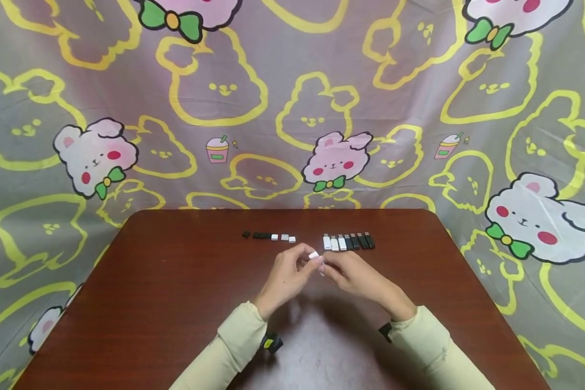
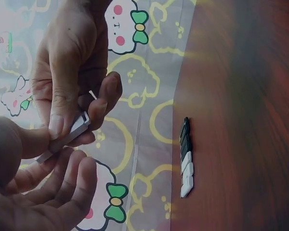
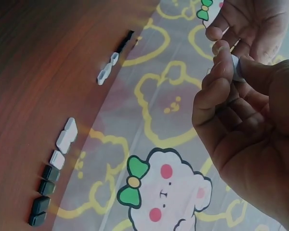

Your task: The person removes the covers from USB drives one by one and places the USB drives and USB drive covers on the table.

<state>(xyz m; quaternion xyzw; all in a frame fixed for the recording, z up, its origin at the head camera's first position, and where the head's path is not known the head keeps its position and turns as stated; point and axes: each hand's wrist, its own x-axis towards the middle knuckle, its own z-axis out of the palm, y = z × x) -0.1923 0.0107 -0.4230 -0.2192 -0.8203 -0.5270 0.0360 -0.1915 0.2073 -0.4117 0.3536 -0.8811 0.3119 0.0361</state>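
Observation:
In front of me, both hands meet around a small white USB stick (image 1: 314,255). My left hand (image 1: 286,273) pinches one end between thumb and fingers. The right hand (image 1: 358,276) grips the other end, its thumb lying along the stick in the left wrist view. Fingers hide much of the stick (image 2: 76,129), so I cannot tell whether a cap is on it. Beyond the hands, to the right, stands a row of USB sticks (image 1: 342,243), some white and some black, metal plugs pointing away. A row of small caps (image 1: 274,237), black and white, lies to the left.
The brown wooden table (image 1: 175,303) runs under both forearms. A cartoon-printed curtain (image 1: 253,179) hangs behind its far edge and along the sides. Dark devices (image 1: 272,343) are strapped below the sleeves at the wrists.

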